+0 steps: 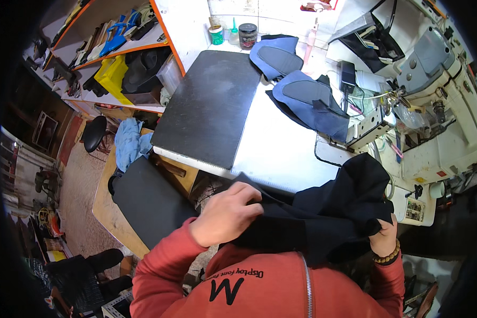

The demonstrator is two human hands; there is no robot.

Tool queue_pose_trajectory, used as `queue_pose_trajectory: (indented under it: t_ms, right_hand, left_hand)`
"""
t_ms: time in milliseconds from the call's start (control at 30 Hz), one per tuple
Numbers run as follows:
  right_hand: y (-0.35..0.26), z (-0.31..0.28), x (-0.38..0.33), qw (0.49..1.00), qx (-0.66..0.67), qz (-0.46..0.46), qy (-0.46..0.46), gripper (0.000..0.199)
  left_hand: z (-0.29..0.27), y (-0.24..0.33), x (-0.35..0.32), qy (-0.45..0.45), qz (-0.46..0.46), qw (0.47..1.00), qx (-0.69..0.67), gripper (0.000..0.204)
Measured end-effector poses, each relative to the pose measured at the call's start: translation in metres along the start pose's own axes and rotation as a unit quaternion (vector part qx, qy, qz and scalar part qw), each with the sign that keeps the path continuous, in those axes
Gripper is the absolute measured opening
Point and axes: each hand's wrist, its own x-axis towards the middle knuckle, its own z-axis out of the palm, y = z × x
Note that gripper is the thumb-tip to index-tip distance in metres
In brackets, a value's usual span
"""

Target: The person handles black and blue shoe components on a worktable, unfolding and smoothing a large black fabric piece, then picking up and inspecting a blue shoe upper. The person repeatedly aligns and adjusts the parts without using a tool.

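A large piece of black fabric [312,228] is bunched and folded across my lap at the table's front edge. The curled fingers of my left hand [228,212] pinch its left edge. My right hand [384,238], with a beaded bracelet at the wrist, grips the fabric's right end; folds hide part of those fingers. Farther back on the white table lie two blue sewn pieces with dark padded panels, one nearer [310,100] and one farther [275,55]. Both are apart from my hands.
A black mat [206,106] covers the table's left part. To the right stands a sewing machine [434,106]. A jar [247,36] and small bottles are at the back. Left are a wooden bench with a dark pad [151,199], a blue cloth [130,140] and shelves of shoes.
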Motion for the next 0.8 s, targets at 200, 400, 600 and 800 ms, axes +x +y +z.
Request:
queue_pose_trajectory:
  t_ms: [200,400,600,800]
  right_hand:
    - [0.011,-0.029,-0.022,0.993,-0.065,-0.002,0.099,0.022]
    - [0.031,-0.064,-0.011,0.969,0.127,0.163,0.136,0.026]
    - [0.066,-0.058,0.004,0.954,0.161,0.232,0.102,0.028]
    - [0.068,-0.06,0.012,0.957,0.156,0.231,0.079,0.029]
  left_hand:
    - [-0.098,0.008,-0.005,-0.081,0.016,0.979,0.185,0.019]
    - [-0.098,-0.078,0.051,-0.117,-0.012,0.992,0.048,0.019]
    - [-0.014,-0.162,0.075,0.18,-0.168,0.966,0.082,0.038]
    - [0.041,-0.155,0.03,0.147,-0.235,0.956,0.097,0.055]
